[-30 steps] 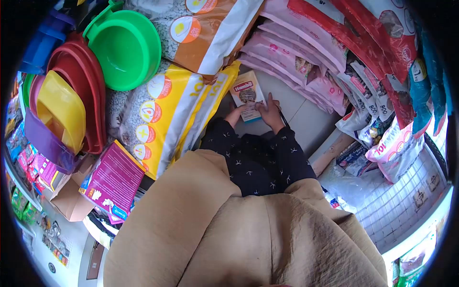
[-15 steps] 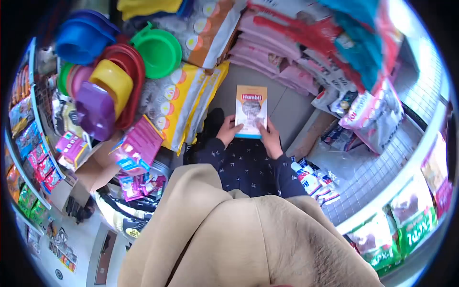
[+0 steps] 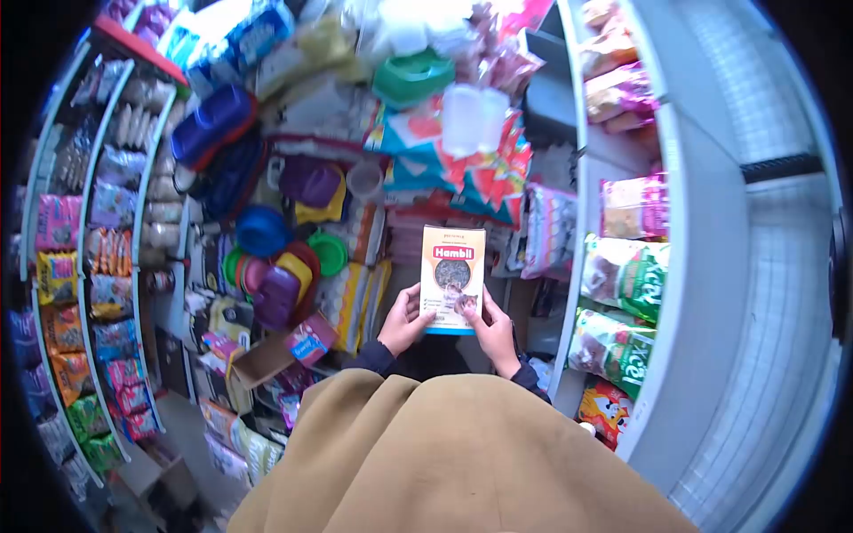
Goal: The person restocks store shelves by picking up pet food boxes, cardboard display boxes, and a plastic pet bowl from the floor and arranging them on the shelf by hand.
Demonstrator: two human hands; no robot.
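An upright carton box marked "Hambil" (image 3: 453,240) is in front of my body in the head view. Its face carries a red label, a round dark patch and a small furry animal picture, over a blue bottom edge. My left hand (image 3: 405,323) grips its lower left side, thumb on the front. On the lower right side, my right hand (image 3: 495,336) holds it the same way. Fingers behind the box are hidden.
Stacked plastic bowls and trays (image 3: 277,298) stand left, beside yellow-and-white bags (image 3: 351,306). Further left, shelves hold hanging packets (image 3: 111,293). A white shelf on the right bears green "Excel" bags (image 3: 613,351). Teal-and-red bags (image 3: 444,160) lie ahead.
My view has lifted from the floor to the shelves and stacked goods ahead. The box, still in both hands, appears lower in the view and more of the side shelves shows.
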